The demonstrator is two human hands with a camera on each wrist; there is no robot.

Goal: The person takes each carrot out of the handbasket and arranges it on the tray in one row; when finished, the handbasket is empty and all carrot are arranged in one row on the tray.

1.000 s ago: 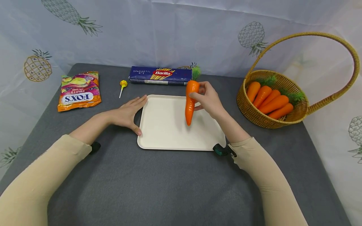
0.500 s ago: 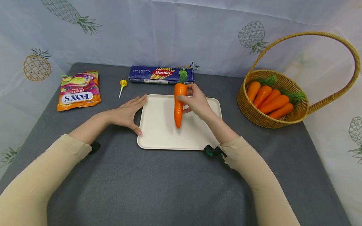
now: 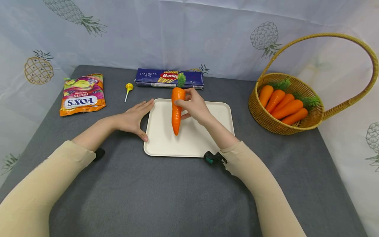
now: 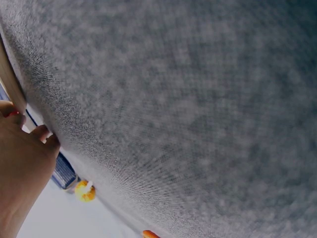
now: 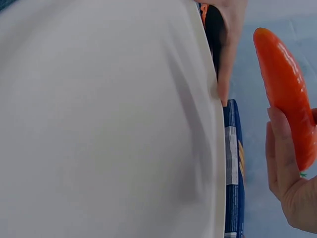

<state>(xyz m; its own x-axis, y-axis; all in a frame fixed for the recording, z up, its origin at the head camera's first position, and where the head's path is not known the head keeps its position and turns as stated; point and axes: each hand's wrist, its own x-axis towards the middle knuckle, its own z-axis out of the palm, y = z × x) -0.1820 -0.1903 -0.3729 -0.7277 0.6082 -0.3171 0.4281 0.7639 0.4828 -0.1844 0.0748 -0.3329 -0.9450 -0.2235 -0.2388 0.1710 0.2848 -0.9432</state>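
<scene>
My right hand (image 3: 195,107) pinches an orange carrot (image 3: 176,112) between thumb and fingers. The carrot hangs over the left half of a cream tray (image 3: 201,144), green top away from me and tip toward me. In the right wrist view the carrot (image 5: 285,79) shows raised above the tray (image 5: 114,114). My left hand (image 3: 130,120) rests at the tray's left edge, fingers spread and straight, thumb at the rim near the front corner. The left wrist view shows that hand (image 4: 25,158) only in part, at the left border.
A wicker basket (image 3: 266,123) with a tall handle holds several carrots at the right. Behind the tray lies a blue spaghetti box (image 3: 148,79). A yellow lollipop (image 3: 129,87) and a Fox's candy bag (image 3: 83,95) lie on the grey table (image 3: 154,194) at the back left.
My right hand has carried the carrot leftward over the tray, from right of its middle to the left half. The left hand has stayed at the tray's edge.
</scene>
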